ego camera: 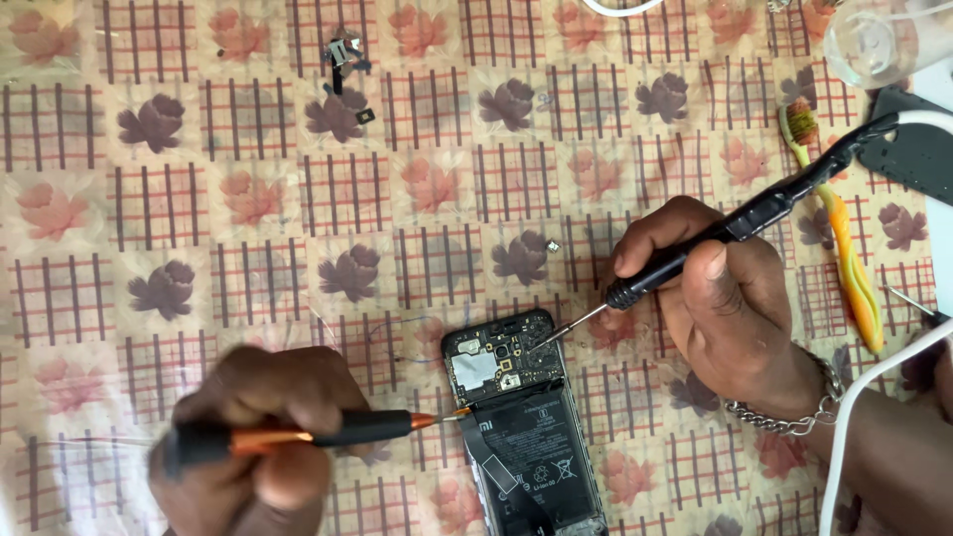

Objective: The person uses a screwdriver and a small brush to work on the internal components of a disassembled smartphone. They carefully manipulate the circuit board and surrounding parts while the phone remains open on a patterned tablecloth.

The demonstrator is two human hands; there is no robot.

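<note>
Phone (521,422), back cover off, lies at about 6 o'clock on the table (248,199), its circuit board and black battery exposed, its lower end running out of view. Right hand (720,298), at 3 o'clock of the phone, is closed around a black soldering iron (735,233); the thin tip rests on the upper right part of the board. The iron's white cable leaves toward the upper right corner. A chain bracelet (784,417) sits on that wrist. Left hand (253,447), at 9 o'clock of the phone, is blurred and closed around a screwdriver (328,432) with a black and orange handle; its tip touches the phone's left edge, where board and battery meet. A yellow and orange toothbrush (844,248) lies at 3 o'clock, just beyond the right hand. Small loose parts (342,55) lie near 12 o'clock, well apart from the phone. A clear container (879,40) stands in the upper right corner.
</note>
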